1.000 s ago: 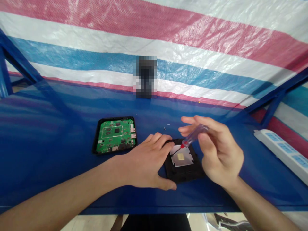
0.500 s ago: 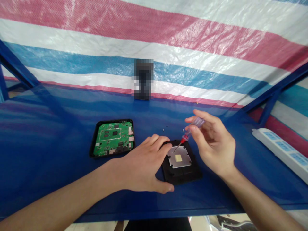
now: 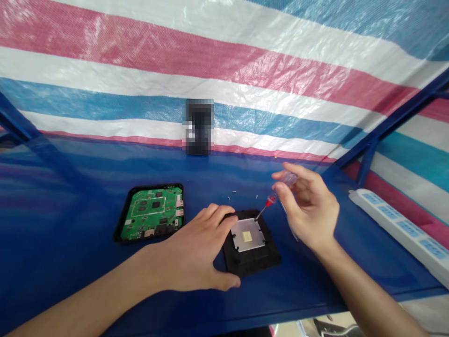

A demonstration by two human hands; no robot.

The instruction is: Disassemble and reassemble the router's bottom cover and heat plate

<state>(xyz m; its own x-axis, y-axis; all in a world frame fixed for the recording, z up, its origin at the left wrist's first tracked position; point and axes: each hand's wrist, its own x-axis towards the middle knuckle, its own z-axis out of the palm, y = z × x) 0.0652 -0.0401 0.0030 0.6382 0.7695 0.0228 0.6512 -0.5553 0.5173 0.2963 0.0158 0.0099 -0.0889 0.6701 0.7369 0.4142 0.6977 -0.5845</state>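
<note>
Left hand: our left hand (image 3: 192,252) lies low in the frame, fingers spread wide, their tips on the upper left edge of the housing and the thumb curving just beside its lower left corner; it steadies rather than grips.

Right hand: our right hand (image 3: 308,210) pinches a small screwdriver (image 3: 282,189) narrowly between thumb and fingers, with its clear handle, red collar and thin dark shaft.

Housing: at lower centre sits a black plastic housing (image 3: 253,269) carrying a metal plate (image 3: 238,238) with a pale square pad (image 3: 247,236) on it; the shaft tip reaches the plate's upper right corner.

Handling: we judge the housing light and stiff, so we'd take it by its outer rim. The thin plate may bend, and the pad looks soft, so we'd keep our fingers off both.

Farther on: to the left, a green circuit board (image 3: 150,213) sits in a black tray (image 3: 118,238); tiny screws (image 3: 233,192) lie above the housing on the blue table (image 3: 63,201).

Back: a white power strip (image 3: 396,224) lies right, a pixelated upright object (image 3: 199,126) stands at top centre, and a striped tarp (image 3: 224,61) hangs behind.
</note>
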